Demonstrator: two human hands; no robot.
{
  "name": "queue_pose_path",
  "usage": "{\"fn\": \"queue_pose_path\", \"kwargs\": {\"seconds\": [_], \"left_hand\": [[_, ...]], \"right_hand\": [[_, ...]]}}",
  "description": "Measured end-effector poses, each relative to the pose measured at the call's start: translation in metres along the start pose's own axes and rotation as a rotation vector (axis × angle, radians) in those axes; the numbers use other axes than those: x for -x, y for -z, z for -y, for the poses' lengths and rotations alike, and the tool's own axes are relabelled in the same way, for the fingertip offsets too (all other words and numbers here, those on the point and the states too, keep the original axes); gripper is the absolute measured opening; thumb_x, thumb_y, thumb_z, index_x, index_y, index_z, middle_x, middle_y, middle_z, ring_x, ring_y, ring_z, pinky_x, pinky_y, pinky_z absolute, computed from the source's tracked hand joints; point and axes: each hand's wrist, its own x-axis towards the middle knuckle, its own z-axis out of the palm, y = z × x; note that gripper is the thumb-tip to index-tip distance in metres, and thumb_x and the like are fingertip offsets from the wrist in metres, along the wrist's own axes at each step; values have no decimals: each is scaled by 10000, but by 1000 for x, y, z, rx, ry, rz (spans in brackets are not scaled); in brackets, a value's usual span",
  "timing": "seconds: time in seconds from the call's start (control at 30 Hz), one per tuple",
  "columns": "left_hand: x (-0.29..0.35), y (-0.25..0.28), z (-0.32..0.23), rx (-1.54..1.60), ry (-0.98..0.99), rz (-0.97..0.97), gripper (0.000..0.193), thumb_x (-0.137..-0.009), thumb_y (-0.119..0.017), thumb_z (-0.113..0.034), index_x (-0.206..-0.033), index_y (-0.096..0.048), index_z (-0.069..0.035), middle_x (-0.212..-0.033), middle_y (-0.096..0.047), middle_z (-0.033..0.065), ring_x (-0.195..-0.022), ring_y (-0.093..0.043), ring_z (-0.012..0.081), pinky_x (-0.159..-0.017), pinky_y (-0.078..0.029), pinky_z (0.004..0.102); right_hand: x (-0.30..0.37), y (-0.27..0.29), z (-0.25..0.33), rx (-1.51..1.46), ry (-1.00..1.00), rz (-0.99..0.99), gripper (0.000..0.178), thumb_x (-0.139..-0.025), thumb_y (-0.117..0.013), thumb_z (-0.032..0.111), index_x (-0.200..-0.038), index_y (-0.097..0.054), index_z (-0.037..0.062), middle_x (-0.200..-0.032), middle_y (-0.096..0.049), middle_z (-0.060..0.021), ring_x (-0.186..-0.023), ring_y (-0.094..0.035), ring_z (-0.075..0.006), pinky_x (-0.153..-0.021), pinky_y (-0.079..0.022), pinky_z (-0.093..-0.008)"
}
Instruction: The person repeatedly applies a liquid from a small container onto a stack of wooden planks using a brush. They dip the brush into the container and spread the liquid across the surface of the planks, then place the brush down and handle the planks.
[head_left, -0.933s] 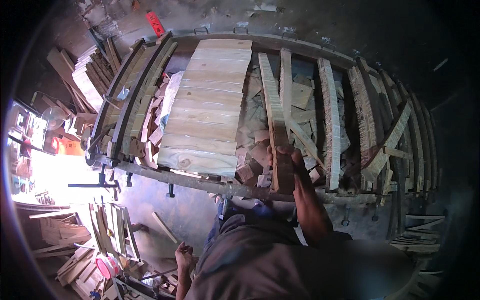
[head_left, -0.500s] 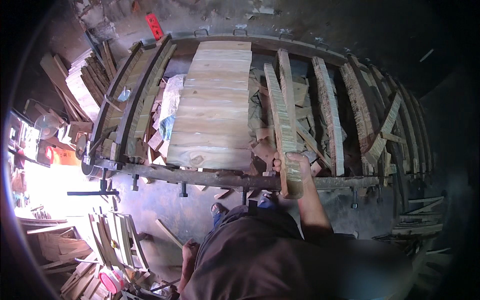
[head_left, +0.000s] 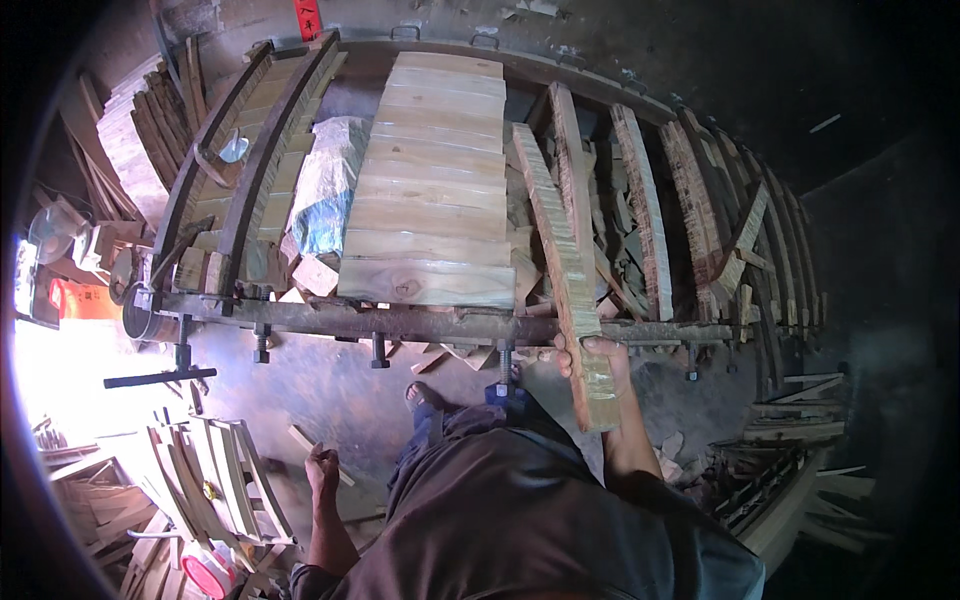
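Note:
My right hand (head_left: 605,360) is closed around the near end of a long, rough-edged wooden beam (head_left: 560,250). The beam slants away from me over the rack's front rail, and its near end sticks out toward my body. My left hand (head_left: 322,467) hangs low at my left side with curled fingers, and nothing shows in it. Behind that hand a thin wooden stick (head_left: 301,438) appears to lie on the floor. Left of the beam, a panel of pale boards (head_left: 425,205) set edge to edge rests across the rack.
The metal clamping rack's front rail (head_left: 440,324) carries screw bolts and a T-handle (head_left: 160,378). More rough beams (head_left: 645,215) lie across it to the right. Wood offcuts (head_left: 620,205) sit beneath. Stacked strips (head_left: 205,470) and a red-and-white bucket (head_left: 208,570) stand at lower left.
The held beam has slid toward me, its near end now further past the rail. My left hand has swung outward to the left, away from my body. The whole view has shifted slightly.

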Motion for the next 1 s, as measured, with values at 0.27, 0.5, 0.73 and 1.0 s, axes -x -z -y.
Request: {"fn": "queue_pose_path", "kwargs": {"seconds": [0.27,0.5,0.73,1.0], "left_hand": [[42,-39,-4,81,-49,22,583,-790,-614,-170,-1296,-541,111,-746,-652,63,-710,-592,119,-687,-490,277],[81,-55,8,-4,19,18,590,-784,-640,-194,-1309,-555,61,-828,-708,126,-795,-638,140,-756,-503,296],[95,-61,-59,9,6,51,615,-802,-640,-197,-1327,-516,100,-744,-659,46,-713,-590,94,-704,-486,253],[41,-62,-58,94,-32,232,627,-809,-687,-261,-1310,-536,84,-942,-733,184,-910,-688,192,-831,-524,325]], "right_hand": [[38,17,-3,35,-112,-2,559,-766,-660,213,-1246,-518,-35,-1005,-613,-164,-803,-630,-282,-702,-541,-387],[88,35,13,-111,-208,-9,640,-755,-645,177,-1336,-454,-14,-1064,-607,-196,-815,-634,-299,-687,-534,-414],[109,39,20,78,-67,-114,488,-709,-642,153,-1137,-567,-68,-961,-630,-193,-751,-655,-316,-603,-570,-405],[124,11,-6,-50,-106,-154,490,-712,-636,103,-1158,-551,-83,-990,-624,-236,-748,-662,-352,-631,-583,-430]]}}
